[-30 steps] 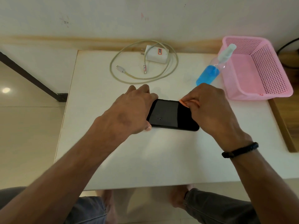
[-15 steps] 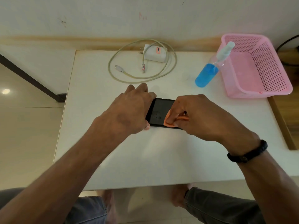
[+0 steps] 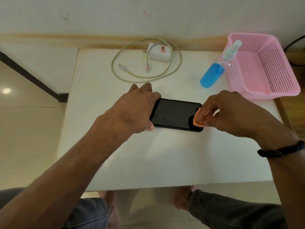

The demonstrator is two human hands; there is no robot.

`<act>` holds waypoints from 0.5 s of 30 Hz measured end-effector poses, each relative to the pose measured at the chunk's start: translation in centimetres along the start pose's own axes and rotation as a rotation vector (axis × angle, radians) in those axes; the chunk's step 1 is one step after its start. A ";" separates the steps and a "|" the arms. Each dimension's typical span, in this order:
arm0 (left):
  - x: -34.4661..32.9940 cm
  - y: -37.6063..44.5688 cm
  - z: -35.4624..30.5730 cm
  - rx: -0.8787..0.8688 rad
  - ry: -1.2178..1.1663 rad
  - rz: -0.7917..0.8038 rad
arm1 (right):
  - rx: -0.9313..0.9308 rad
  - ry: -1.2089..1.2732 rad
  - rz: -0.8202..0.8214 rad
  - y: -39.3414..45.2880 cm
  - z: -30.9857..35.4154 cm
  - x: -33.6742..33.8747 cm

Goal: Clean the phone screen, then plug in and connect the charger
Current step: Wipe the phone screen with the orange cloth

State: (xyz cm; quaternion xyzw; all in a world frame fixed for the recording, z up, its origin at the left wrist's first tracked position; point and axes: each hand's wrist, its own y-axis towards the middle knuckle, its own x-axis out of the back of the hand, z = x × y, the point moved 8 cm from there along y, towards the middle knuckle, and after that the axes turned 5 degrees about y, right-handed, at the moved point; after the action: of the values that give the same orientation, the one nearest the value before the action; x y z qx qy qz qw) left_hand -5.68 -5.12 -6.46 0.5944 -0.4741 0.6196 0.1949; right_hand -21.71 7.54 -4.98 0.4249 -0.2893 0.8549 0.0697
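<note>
Swept back across the glass from the middle of the screen, the orange cloth [image 3: 200, 119] is now seen at the right end of the phone [image 3: 176, 115], where it is pinched in the grip of the right hand [image 3: 231, 113] and pressed against the dark display. At the opposite end, the phone is steadied by the left hand [image 3: 132, 111], its fingers curled over the far edge and the thumb tucked against the near edge, so the device is held flat on the white tabletop [image 3: 148, 162]. A few specks can be made out on the screen near the left side, which suggests that the wiping is not yet finished and another pass is likely to be needed. Behind the phone, the charger [image 3: 160, 52] is left untouched near the wall, ringed by its coiled cable [image 3: 165, 75], both connectors lying loose inside the loop. A spray bottle [image 3: 212, 75] of blue liquid is seen lying beside a pink basket [image 3: 267, 90] at the right. Plugging in and connecting are judged to be still ahead
</note>
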 end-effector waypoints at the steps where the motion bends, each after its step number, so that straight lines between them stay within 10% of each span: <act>1: 0.0 0.0 0.0 0.001 0.001 -0.001 | -0.002 -0.002 -0.035 0.2 -0.1 0.2; 15: 0.2 0.0 0.0 0.022 0.000 -0.017 | 0.119 0.071 -0.380 1.1 4.4 -0.9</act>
State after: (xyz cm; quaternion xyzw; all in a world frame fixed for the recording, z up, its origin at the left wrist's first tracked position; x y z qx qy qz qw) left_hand -5.69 -5.20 -6.30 0.6006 -0.4621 0.6231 0.1936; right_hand -18.54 4.30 -4.08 0.4446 -0.1505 0.8565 0.2146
